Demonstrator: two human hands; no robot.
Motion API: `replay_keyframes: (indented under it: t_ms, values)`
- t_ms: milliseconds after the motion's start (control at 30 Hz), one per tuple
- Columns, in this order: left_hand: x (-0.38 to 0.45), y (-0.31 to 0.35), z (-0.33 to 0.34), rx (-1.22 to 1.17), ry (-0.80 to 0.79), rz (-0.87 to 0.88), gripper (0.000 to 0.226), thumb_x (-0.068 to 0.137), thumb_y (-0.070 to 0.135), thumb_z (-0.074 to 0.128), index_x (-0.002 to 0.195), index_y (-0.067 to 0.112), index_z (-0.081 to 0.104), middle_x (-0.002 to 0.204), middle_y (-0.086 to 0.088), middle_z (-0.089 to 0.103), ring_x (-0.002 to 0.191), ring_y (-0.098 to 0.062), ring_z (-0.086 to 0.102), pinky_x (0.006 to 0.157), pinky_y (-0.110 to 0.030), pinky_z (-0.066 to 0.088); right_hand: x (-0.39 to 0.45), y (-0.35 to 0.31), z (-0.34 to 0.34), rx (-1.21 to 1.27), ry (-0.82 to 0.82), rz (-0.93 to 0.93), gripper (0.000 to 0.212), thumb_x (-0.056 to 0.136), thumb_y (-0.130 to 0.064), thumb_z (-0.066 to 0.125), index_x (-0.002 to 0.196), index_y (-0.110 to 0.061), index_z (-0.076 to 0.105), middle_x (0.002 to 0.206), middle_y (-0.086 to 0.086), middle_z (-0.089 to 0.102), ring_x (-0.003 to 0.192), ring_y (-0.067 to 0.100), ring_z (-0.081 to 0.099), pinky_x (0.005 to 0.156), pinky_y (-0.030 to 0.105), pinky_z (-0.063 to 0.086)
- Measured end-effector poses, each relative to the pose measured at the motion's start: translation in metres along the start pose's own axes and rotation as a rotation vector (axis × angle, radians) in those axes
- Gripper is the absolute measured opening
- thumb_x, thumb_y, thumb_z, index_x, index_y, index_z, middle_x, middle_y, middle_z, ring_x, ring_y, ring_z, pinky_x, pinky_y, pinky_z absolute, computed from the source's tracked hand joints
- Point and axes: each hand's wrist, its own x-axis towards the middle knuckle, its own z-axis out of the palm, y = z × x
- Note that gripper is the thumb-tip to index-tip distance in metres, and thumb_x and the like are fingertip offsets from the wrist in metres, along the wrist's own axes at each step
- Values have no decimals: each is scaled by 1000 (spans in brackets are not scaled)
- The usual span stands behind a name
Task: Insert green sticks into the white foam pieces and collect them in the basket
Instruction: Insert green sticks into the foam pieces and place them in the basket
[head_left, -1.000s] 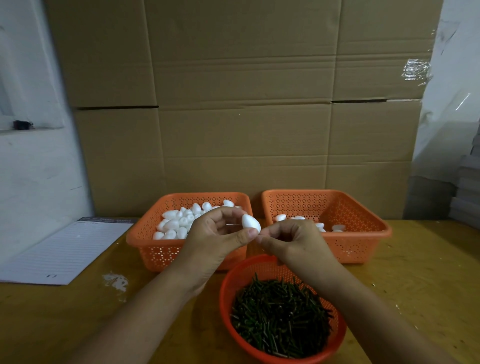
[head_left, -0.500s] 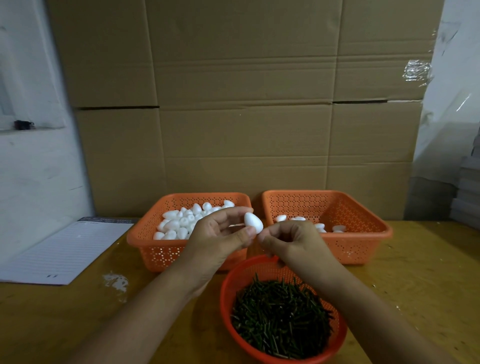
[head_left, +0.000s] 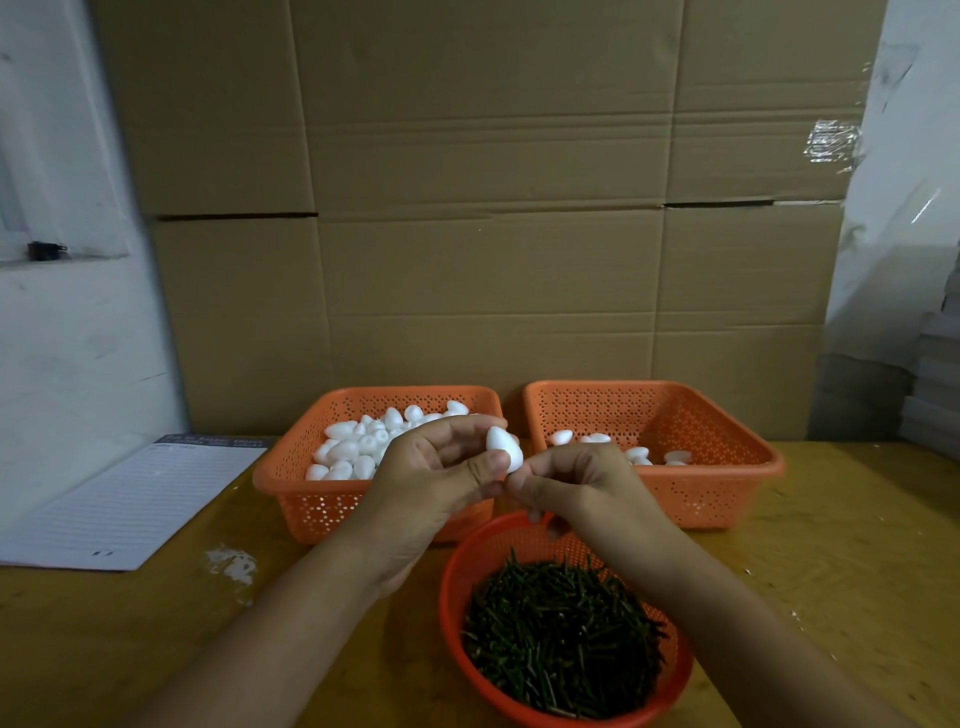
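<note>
Foam piece (head_left: 503, 448) — white, egg-shaped | pinched by left hand (head_left: 434, 475)

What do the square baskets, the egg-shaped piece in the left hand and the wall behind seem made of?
Square baskets: likely moulded plastic, orange with punched holes. Egg-shaped piece: probably matte white foam. Wall behind: corrugated cardboard, brown with creases and seams.

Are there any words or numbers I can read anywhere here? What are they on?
None can be read.
Lined paper pad: a dark strip of print along its top edge and a small dark mark near the bottom, both too blurred to read.
Cardboard boxes and orange baskets: no print visible.
</note>
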Motion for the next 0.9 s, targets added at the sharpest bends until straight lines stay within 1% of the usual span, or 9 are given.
replay_keyframes:
  t_ms: [100,167,267,333,433,567,700,833,900]
  values:
    - [0,1,0,8,-34,-7,30,76,26,81,105,25,77,114,-9,75,106,-25,71,90,-35,58,-1,0,0,28,-20,19,18,94,-15,66,80,-10,76,63,-4,65,62,9,60,57,23,49]
    - [-1,1,0,-6,-43,-13,35,73,31,83,108,26,76,116,-8,74,109,-24,71,92,-35,58,-1,-1,0,29,-8,21,17,94,-15,66,82,-9,75,62,-4,64,60,8,58,56,22,49]
    - [0,0,1,-20,-23,-17,48,71,32,84,116,21,72,117,-7,74,110,-23,70,90,-34,58,1,-1,1,16,41,13,17,94,-16,66,83,-7,76,60,1,62,56,10,56,53,22,48]
    - [0,-1,2,-7,-13,-14,48,75,27,84,119,18,69,117,-6,74,109,-25,71,86,-31,58,1,-1,1,0,68,4,17,94,-15,67,83,-6,76,59,2,61,54,11,54,51,22,46]
    - [-1,-3,3,10,-11,-7,40,76,24,83,114,17,71,113,-8,74,105,-26,72,85,-32,58,1,-1,1,-11,79,3,17,92,-16,68,82,-6,76,57,0,60,54,14,51,50,25,44]
    - [-1,-2,3,-7,5,3,33,72,24,83,102,18,72,105,-10,75,97,-25,74,80,-29,59,1,-1,1,-28,76,-10,16,91,-17,70,79,-11,77,60,4,61,56,19,51,52,30,44]
    - [-1,-2,1,31,-7,4,39,73,25,82,109,16,69,105,-12,76,98,-24,74,79,-27,58,0,0,0,-35,49,-17,16,92,-19,70,79,-13,78,60,3,62,57,15,53,54,28,46]
    - [-1,-1,0,96,-31,0,40,75,30,80,113,21,70,108,-7,76,104,-21,72,82,-28,58,0,-1,-2,-11,30,1,17,91,-18,70,78,-9,76,61,5,62,57,16,54,55,27,47]
    - [-1,-1,0,98,-37,-1,41,75,32,80,114,23,71,109,-6,76,106,-21,72,82,-28,58,0,-1,-3,0,21,13,17,91,-19,71,78,-10,76,61,5,63,58,15,55,55,25,48]
